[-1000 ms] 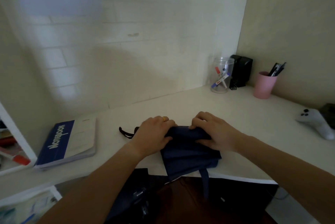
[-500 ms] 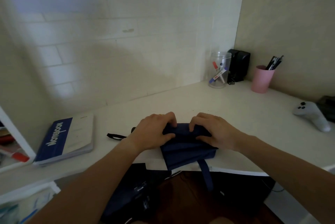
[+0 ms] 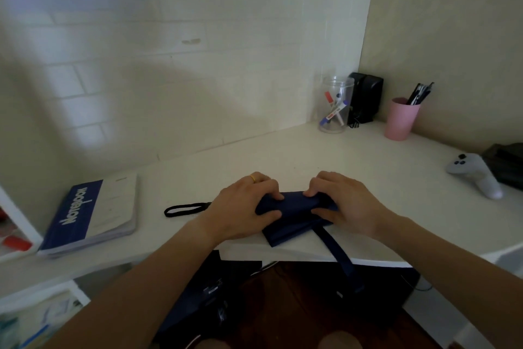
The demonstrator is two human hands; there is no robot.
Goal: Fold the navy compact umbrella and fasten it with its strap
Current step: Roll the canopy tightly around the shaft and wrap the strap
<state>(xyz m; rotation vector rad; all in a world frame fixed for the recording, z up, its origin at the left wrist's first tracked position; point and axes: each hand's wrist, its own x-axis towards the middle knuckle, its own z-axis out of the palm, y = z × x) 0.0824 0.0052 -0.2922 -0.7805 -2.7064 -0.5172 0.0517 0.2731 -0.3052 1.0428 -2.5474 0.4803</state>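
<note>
Hands, your left hand (image 3: 245, 208) and right hand (image 3: 341, 201), curl round the navy umbrella (image 3: 294, 211) at the desk (image 3: 325, 156) edge, likely bunching canopy while strap (image 3: 341, 256) dangles unfastened.

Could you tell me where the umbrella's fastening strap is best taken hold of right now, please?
Probably low on the strap, where it hangs free below the desk edge, pinched across its flat width from the right. Nearer the umbrella, the right hand crowds it.
</note>
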